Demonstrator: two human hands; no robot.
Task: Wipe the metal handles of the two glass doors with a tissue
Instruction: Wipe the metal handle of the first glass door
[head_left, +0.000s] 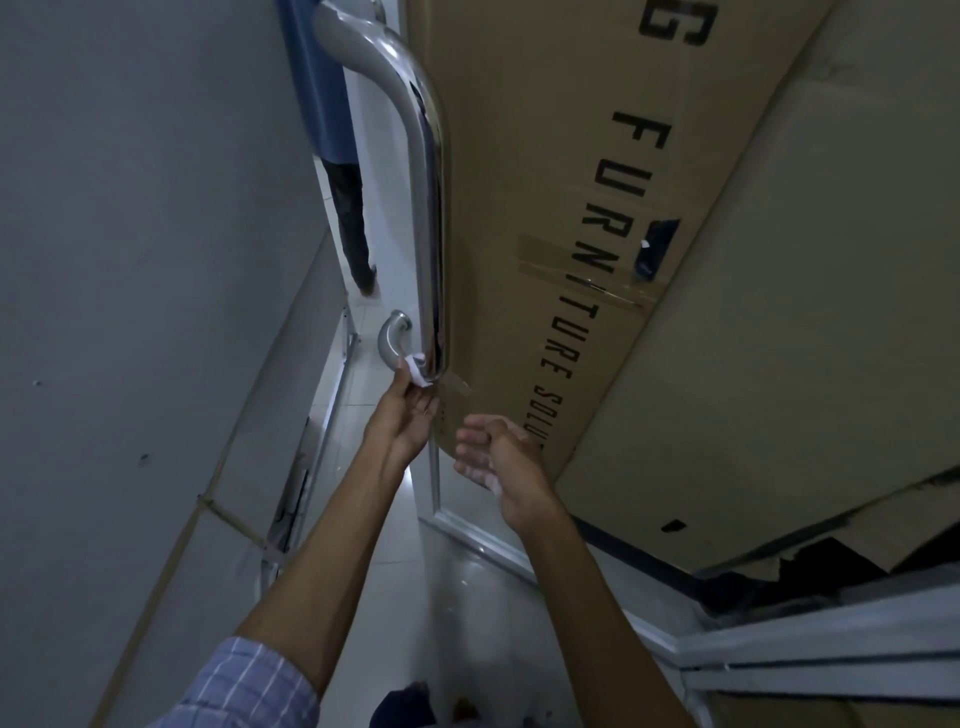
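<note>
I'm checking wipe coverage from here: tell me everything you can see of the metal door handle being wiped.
The metal handle is a long, polished tubular bar, chrome-like and reflective, standing upright on the glass door's edge. It curves in at the top and bends at the bottom into a short elbow. The left hand presses a small white tissue against that lower bend. The right hand hangs apart, touching nothing.

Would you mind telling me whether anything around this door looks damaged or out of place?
Yes: a large cardboard box leans askew behind the glass, its tape wrinkled and peeling, and its lower edge is torn. The metal handle itself looks intact, with the left hand pinching the tissue at its lower bend.
</note>
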